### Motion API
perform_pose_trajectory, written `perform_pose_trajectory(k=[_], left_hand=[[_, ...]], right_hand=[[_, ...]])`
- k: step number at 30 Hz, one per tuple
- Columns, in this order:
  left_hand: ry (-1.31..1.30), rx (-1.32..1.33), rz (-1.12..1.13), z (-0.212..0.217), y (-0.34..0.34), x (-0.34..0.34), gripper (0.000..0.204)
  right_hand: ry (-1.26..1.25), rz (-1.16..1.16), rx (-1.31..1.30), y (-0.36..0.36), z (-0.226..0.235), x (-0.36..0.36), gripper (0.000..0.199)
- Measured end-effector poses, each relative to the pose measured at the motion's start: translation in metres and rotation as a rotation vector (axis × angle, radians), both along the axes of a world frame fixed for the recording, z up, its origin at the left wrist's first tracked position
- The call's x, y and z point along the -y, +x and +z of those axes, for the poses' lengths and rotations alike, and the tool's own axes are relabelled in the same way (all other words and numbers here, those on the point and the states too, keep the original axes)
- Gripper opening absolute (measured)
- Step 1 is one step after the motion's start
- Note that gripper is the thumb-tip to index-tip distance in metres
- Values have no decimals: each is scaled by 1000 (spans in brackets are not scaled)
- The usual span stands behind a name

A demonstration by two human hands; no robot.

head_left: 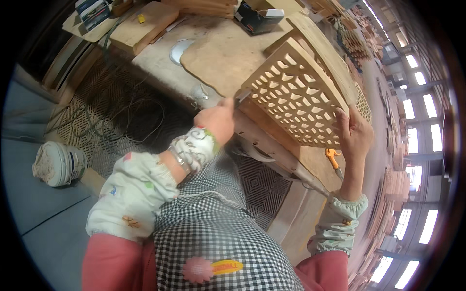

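Steadying pale wooden lattice panel (296, 94), tilted on workbench (218, 53); my right hand (357, 133) gripped its near edge, left hand (217, 121) pinched small blade-like tool (242, 94) at its left corner. Trimming underway, I judged; next needed steady pressure.

Between the hands, a pale tan panel (296, 94) pierced in a honeycomb lattice. Below the right hand (356, 133), an orange tool (333, 157). Under the left hand (217, 121), a black-and-white checked apron (218, 233).

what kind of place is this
Most likely a woodworking workshop: the hands hold a pale wooden panel with cut-out lattice holes over a worn wooden workbench, with stacks of cut wooden pieces beside tall factory-style windows.
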State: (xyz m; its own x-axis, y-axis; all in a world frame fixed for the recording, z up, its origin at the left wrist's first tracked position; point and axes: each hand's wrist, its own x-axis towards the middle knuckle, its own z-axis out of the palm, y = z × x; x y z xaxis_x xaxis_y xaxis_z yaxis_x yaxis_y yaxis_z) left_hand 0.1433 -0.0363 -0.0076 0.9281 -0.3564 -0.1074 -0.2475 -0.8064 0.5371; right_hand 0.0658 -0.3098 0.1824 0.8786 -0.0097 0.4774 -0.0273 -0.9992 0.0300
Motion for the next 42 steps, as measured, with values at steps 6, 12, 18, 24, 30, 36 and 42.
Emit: perform_pose_trajectory(k=[6, 12, 18, 24, 30, 36, 42], left_hand=[[-206, -370, -57, -21, -40, -63, 45], [-206, -535, -38, -54, -94, -116, 72], [-227, -493, -49, -64, -99, -136, 70], [-300, -478, -127, -72, -97, -141, 70], [-223, -607, -16, -60, -95, -129, 73], [-304, -541, -153, 29, -119, -78, 72], [-472, -469, -372, 106, -137, -2, 73]], right_hand=[[-32, -41, 9, -5, -1, -1, 51], [84, -32, 30, -8, 3, -4, 38], [166, -194, 334, -45, -20, 24, 32], [920, -176, 347, -87, -81, 68, 34], [1100, -8, 404, -86, -102, 69, 39], [1037, 4, 434, -88, -85, 38, 40], [1032, 24, 502, -89, -90, 26, 46]])
